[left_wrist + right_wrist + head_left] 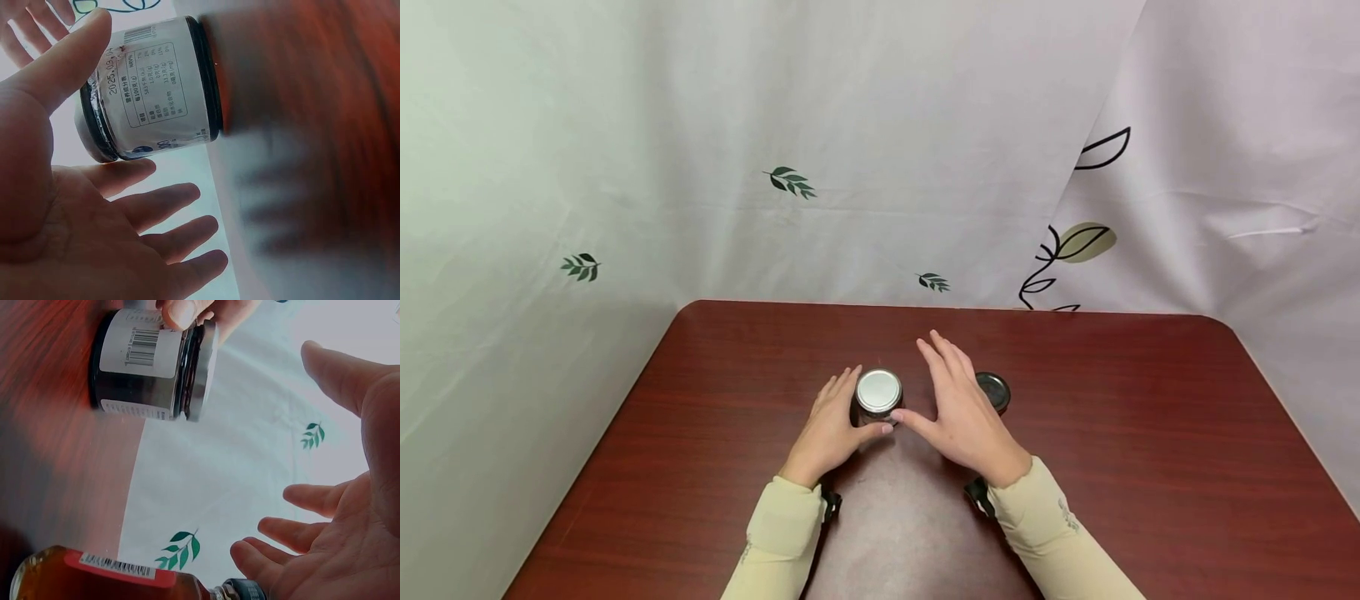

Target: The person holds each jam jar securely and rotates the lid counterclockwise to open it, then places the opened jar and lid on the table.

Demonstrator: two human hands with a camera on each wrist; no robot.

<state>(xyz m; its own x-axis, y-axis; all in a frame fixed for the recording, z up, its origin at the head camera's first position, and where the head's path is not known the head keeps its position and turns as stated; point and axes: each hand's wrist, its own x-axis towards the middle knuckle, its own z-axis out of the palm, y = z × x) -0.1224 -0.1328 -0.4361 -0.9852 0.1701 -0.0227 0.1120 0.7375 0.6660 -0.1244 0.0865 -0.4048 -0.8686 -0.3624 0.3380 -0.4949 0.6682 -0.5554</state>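
A pale cloth backdrop printed with leaves fills the far side, above a reddish-brown table. Pale sleeves run off the lower edge of the head view. The right hand has its fingers straight and apart from the thumb, with nothing in them. The left hand lies around the jar, thumb touching its side, the other fingers extended and spread rather than clamped.

Beside the right hand stands a bottle of amber-brown liquid, cut off by the right wrist view's lower edge. It has a dark cap and a red-edged label with a barcode; any wording there is too small to read.

The jar stands upright on the table between the hands, its silver lid on. Its contents look dark; what they are cannot be told. Its white label carries a barcode, a nutrition table in Chinese with "NRV%", and a date beginning "2025.03", the last digits hard to make out.
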